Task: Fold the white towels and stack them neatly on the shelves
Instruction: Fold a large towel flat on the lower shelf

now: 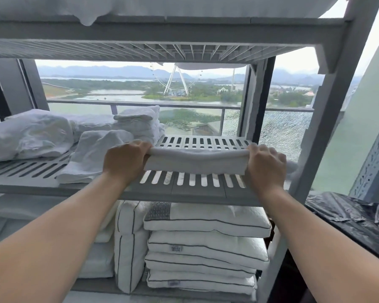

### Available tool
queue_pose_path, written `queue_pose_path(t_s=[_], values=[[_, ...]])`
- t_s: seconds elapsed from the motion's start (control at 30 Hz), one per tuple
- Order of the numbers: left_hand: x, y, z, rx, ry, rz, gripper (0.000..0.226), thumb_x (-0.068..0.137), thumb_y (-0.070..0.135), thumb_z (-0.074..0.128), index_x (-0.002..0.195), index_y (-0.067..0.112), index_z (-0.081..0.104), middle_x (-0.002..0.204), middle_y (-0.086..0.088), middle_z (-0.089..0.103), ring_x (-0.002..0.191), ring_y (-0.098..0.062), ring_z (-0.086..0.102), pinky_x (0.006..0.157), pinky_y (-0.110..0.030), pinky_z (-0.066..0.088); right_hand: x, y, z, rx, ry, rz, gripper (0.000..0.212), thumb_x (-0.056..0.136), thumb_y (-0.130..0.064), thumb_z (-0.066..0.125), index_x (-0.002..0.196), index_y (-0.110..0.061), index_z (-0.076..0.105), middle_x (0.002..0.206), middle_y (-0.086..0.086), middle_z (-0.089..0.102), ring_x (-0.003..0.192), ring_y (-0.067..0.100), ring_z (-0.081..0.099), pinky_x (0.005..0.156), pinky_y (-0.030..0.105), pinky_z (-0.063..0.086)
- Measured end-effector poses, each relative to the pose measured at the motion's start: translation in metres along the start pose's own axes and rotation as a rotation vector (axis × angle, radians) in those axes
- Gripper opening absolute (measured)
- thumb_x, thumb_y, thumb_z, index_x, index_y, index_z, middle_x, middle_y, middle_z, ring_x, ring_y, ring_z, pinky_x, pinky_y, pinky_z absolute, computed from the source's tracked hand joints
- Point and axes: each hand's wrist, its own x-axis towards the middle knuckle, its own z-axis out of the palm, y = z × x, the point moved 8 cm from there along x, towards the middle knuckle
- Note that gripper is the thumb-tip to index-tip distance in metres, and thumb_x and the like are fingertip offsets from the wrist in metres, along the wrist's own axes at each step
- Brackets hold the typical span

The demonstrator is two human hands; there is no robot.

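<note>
A folded white towel (pixel 196 160) lies stretched across the right half of the grey slatted middle shelf (pixel 184 190). My left hand (pixel 124 160) grips its left end and my right hand (pixel 266 164) grips its right end, fingers curled over the far edge. To the left on the same shelf sit a folded towel pile (pixel 94 158), a neat stack of folded towels (pixel 138 125) behind it, and rumpled white linen (pixel 29 136) at the far left.
Stacked white pillows (pixel 206 248) fill the shelf below. The upper shelf (pixel 162 31) carries more white linen overhead. A grey upright post (pixel 322 127) bounds the right side. A black plastic bag (pixel 348 215) sits at right. A window lies behind the shelves.
</note>
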Motion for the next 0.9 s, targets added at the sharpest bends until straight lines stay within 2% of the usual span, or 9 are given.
queue_pose_path(t_s=[0.1, 0.23, 0.33, 0.5, 0.63, 0.7, 0.8, 0.9], values=[[0.023, -0.002, 0.006, 0.039, 0.035, 0.0, 0.01, 0.095, 0.023, 0.053, 0.102, 0.022, 0.059, 0.094, -0.001, 0.069, 0.081, -0.029, 0.067, 0.062, -0.036, 0.045, 0.022, -0.002, 0.003, -0.057, 0.035, 0.013, 0.029, 0.086, -0.005, 0.044, 0.112, -0.012, 0.055, 0.101, 0.011, 0.064, 0.098, 0.032, 0.057, 0.092, 0.046, 0.037], [0.055, -0.009, 0.025, 0.061, 0.099, 0.028, 0.016, 0.087, 0.013, 0.06, 0.101, 0.019, 0.059, 0.09, -0.006, 0.07, 0.075, -0.033, 0.067, 0.067, -0.04, 0.051, 0.058, -0.006, 0.02, -0.096, 0.052, 0.053, 0.03, 0.083, -0.004, 0.042, 0.108, -0.013, 0.056, 0.103, 0.014, 0.063, 0.104, 0.034, 0.053, 0.105, 0.049, 0.031], [0.083, -0.015, 0.055, 0.027, 0.067, 0.056, 0.021, 0.09, 0.017, 0.053, 0.111, 0.02, 0.055, 0.098, -0.007, 0.068, 0.086, -0.034, 0.066, 0.076, -0.044, 0.049, 0.082, -0.008, 0.041, -0.096, 0.035, 0.093, 0.028, 0.082, -0.005, 0.039, 0.103, -0.012, 0.057, 0.104, 0.017, 0.059, 0.107, 0.037, 0.051, 0.111, 0.052, 0.027], [0.12, -0.025, 0.125, -0.022, -0.157, 0.05, 0.028, 0.094, 0.022, 0.041, 0.121, 0.022, 0.047, 0.11, -0.007, 0.065, 0.093, -0.035, 0.065, 0.075, -0.042, 0.051, 0.116, -0.011, 0.086, -0.096, -0.039, 0.11, 0.03, 0.084, -0.008, 0.041, 0.107, -0.013, 0.062, 0.109, 0.015, 0.059, 0.108, 0.036, 0.051, 0.104, 0.05, 0.034], [0.134, -0.032, 0.186, 0.069, -0.433, 0.058, 0.047, 0.091, 0.018, 0.036, 0.138, 0.024, 0.04, 0.12, -0.008, 0.065, 0.1, -0.032, 0.066, 0.08, -0.047, 0.056, 0.133, -0.009, 0.135, -0.101, -0.195, 0.095, 0.037, 0.089, -0.006, 0.038, 0.116, -0.015, 0.063, 0.115, 0.014, 0.059, 0.111, 0.033, 0.051, 0.105, 0.049, 0.035], [0.132, -0.031, 0.211, 0.096, -0.542, 0.076, 0.05, 0.089, 0.016, 0.037, 0.138, 0.026, 0.041, 0.123, -0.004, 0.065, 0.105, -0.027, 0.066, 0.082, -0.046, 0.057, 0.133, -0.005, 0.163, -0.084, -0.311, 0.115, 0.038, 0.092, -0.008, 0.036, 0.118, -0.018, 0.061, 0.119, 0.013, 0.058, 0.114, 0.031, 0.05, 0.105, 0.048, 0.037], [0.13, -0.031, 0.233, 0.059, -0.567, 0.11, 0.038, 0.092, 0.013, 0.037, 0.126, 0.025, 0.048, 0.123, -0.003, 0.066, 0.107, -0.024, 0.066, 0.085, -0.041, 0.056, 0.129, 0.001, 0.197, -0.004, -0.441, 0.145, 0.042, 0.093, -0.011, 0.035, 0.126, -0.02, 0.058, 0.119, 0.009, 0.061, 0.115, 0.028, 0.051, 0.106, 0.047, 0.037], [0.131, -0.034, 0.238, -0.064, -0.579, 0.063, 0.034, 0.098, 0.018, 0.034, 0.127, 0.023, 0.05, 0.13, -0.005, 0.063, 0.113, -0.027, 0.063, 0.094, -0.044, 0.051, 0.132, 0.008, 0.207, 0.055, -0.465, 0.181, 0.041, 0.096, -0.022, 0.034, 0.131, -0.02, 0.056, 0.123, 0.009, 0.063, 0.116, 0.028, 0.053, 0.108, 0.049, 0.034]])
